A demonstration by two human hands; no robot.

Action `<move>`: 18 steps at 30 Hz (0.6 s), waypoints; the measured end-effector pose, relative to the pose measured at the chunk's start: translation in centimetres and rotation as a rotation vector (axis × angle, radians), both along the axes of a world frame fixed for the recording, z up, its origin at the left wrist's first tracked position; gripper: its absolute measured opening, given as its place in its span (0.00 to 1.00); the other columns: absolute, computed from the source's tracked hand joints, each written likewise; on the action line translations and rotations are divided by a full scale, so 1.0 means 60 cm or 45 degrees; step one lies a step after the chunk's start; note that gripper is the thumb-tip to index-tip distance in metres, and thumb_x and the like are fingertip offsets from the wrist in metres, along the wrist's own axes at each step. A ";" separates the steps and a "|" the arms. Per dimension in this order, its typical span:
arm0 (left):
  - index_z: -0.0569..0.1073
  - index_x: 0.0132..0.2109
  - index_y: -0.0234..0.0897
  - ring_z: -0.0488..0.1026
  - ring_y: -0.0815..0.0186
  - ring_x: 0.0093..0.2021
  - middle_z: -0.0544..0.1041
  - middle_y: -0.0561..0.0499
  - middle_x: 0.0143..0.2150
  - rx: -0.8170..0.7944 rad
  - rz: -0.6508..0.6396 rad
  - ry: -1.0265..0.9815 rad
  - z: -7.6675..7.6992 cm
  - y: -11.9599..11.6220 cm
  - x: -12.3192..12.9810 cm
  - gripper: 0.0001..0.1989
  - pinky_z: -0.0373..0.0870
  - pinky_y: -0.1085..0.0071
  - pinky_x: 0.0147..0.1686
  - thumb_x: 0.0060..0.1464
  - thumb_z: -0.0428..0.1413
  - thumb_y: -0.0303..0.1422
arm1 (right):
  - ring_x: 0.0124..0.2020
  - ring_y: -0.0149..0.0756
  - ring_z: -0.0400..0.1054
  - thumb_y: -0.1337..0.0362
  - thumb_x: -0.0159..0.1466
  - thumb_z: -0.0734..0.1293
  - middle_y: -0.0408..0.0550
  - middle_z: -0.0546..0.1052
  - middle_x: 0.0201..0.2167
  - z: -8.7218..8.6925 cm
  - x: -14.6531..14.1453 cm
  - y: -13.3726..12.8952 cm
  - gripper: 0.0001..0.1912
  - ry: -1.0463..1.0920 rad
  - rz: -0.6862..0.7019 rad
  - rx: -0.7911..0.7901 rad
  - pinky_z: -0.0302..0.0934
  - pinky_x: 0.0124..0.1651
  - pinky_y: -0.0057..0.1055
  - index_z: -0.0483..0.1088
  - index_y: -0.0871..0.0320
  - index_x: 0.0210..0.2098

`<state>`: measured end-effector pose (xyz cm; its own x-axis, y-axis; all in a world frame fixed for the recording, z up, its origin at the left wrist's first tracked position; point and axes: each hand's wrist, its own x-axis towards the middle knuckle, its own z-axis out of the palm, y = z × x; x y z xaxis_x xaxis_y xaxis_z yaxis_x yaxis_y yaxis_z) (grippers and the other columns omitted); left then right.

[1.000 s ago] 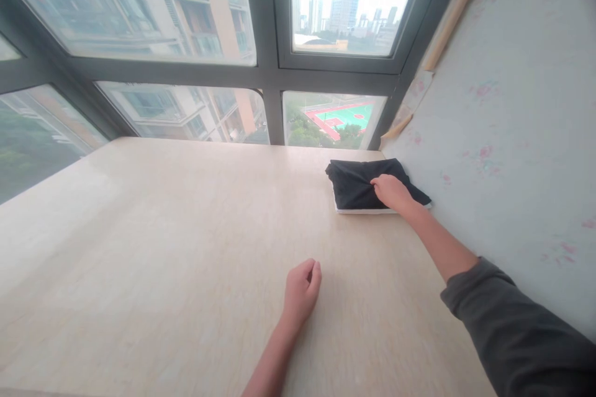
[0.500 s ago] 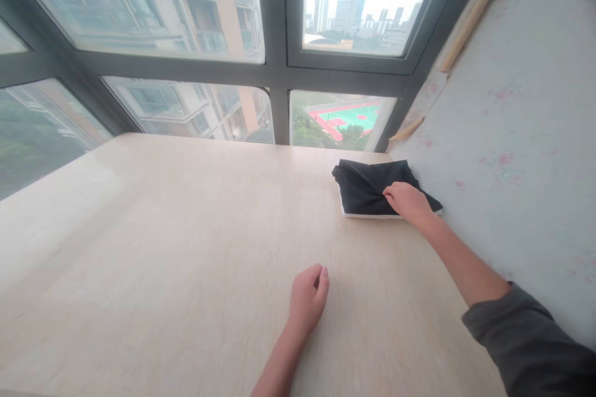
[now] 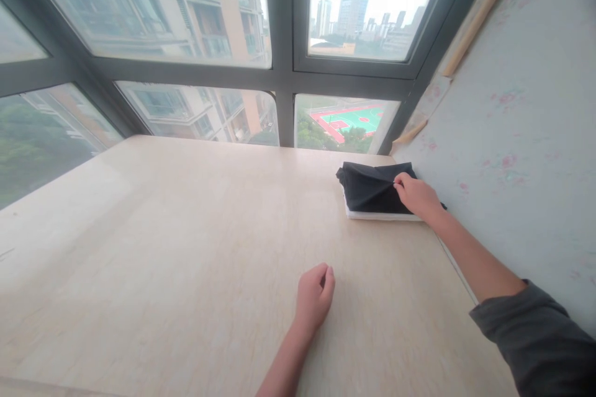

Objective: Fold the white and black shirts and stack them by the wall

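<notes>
Far right on the sill point(image 3: 186, 248), the right hand point(image 3: 419, 197) pinches black cloth point(image 3: 367, 190), now lifted higher.
More white layer point(image 3: 382, 217) shows underneath; nearer, the left hand point(image 3: 314, 296) is curled closed, apparently empty.

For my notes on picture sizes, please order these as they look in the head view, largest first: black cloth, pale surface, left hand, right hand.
1. Pale surface
2. Black cloth
Left hand and right hand: unranked; they look close in size, and the left seems nearer the camera.
</notes>
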<state>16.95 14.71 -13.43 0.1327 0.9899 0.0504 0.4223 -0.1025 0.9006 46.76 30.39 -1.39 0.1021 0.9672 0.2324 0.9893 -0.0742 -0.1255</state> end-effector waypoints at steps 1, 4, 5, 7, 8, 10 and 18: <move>0.53 0.25 0.40 0.55 0.70 0.25 0.57 0.56 0.22 0.001 -0.003 -0.005 0.000 0.001 0.000 0.19 0.47 0.70 0.27 0.64 0.42 0.41 | 0.26 0.39 0.68 0.62 0.68 0.59 0.50 0.78 0.30 0.015 -0.004 -0.001 0.11 -0.006 -0.047 0.026 0.54 0.27 0.31 0.71 0.56 0.44; 0.53 0.25 0.40 0.55 0.70 0.25 0.58 0.56 0.22 0.011 0.001 -0.028 -0.002 0.002 0.000 0.20 0.47 0.70 0.27 0.64 0.42 0.42 | 0.30 0.42 0.73 0.63 0.66 0.62 0.51 0.80 0.32 0.079 -0.018 -0.002 0.09 0.015 -0.060 0.260 0.58 0.31 0.32 0.72 0.56 0.43; 0.53 0.25 0.40 0.55 0.70 0.24 0.57 0.56 0.21 0.014 0.007 -0.039 -0.002 0.002 0.000 0.20 0.47 0.70 0.27 0.64 0.43 0.42 | 0.33 0.42 0.74 0.64 0.65 0.63 0.51 0.81 0.34 0.106 -0.024 -0.002 0.08 0.048 -0.019 0.364 0.61 0.34 0.32 0.73 0.56 0.42; 0.53 0.25 0.40 0.55 0.70 0.24 0.57 0.57 0.21 0.020 0.020 -0.069 -0.002 0.001 0.000 0.20 0.48 0.71 0.27 0.63 0.44 0.42 | 0.37 0.42 0.76 0.64 0.65 0.65 0.50 0.81 0.35 0.165 -0.040 -0.006 0.07 0.135 0.128 0.561 0.65 0.40 0.33 0.74 0.56 0.41; 0.54 0.24 0.40 0.56 0.70 0.24 0.58 0.57 0.21 0.021 0.023 -0.087 -0.001 0.001 0.000 0.20 0.49 0.71 0.27 0.63 0.44 0.42 | 0.38 0.41 0.77 0.64 0.65 0.65 0.50 0.81 0.35 0.196 -0.051 -0.009 0.07 0.183 0.216 0.652 0.66 0.42 0.33 0.74 0.56 0.40; 0.58 0.24 0.39 0.59 0.70 0.24 0.62 0.56 0.21 0.019 0.017 -0.133 0.001 -0.001 -0.001 0.20 0.51 0.71 0.28 0.63 0.45 0.42 | 0.38 0.39 0.77 0.62 0.64 0.67 0.47 0.81 0.34 0.255 -0.077 -0.018 0.07 0.270 0.378 0.813 0.68 0.46 0.34 0.75 0.56 0.40; 0.74 0.43 0.35 0.74 0.66 0.38 0.78 0.48 0.39 -0.037 0.028 -0.433 0.015 0.004 -0.012 0.13 0.70 0.68 0.38 0.63 0.52 0.41 | 0.33 0.36 0.73 0.57 0.62 0.70 0.45 0.78 0.32 0.385 -0.184 -0.060 0.10 0.392 0.654 1.058 0.69 0.41 0.35 0.76 0.56 0.39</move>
<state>16.23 14.92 -12.52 0.0917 0.9940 0.0596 0.0993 -0.0687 0.9927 35.70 26.79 21.69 -0.1105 0.4562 0.8830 0.7933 0.5757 -0.1981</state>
